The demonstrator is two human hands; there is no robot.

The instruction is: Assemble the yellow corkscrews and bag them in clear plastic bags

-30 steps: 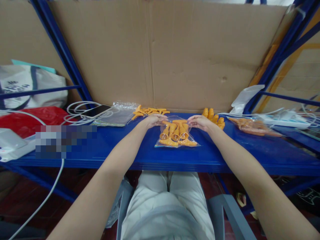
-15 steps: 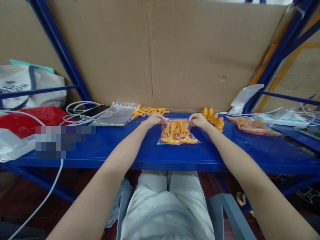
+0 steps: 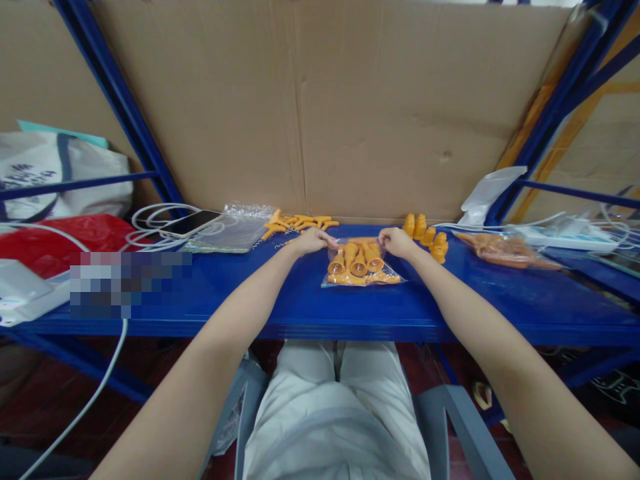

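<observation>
A clear plastic bag (image 3: 327,283) lies on the blue table in front of me, filled with orange corkscrew parts (image 3: 359,261), some of them flared like bells. My left hand (image 3: 316,240) pinches the bag's far left corner. At the far right corner, my right hand (image 3: 395,241) has its fingers closed on the same bag. Just behind my left hand lies a pile of orange corkscrew handles (image 3: 300,221) with metal spirals. Several loose orange bell-shaped pieces (image 3: 425,235) stand to the right of my right hand.
A phone (image 3: 193,223) and white cables lie at the left, beside a stack of flat clear bags (image 3: 240,233). Farther left are a red bag (image 3: 75,237) and a power strip (image 3: 35,300). Another filled bag (image 3: 505,248) rests at the right, near a white power strip (image 3: 570,239).
The filled bag has shifted slightly to the right, its left edge moving with my left hand. My right hand has barely moved and both hands keep their hold.
</observation>
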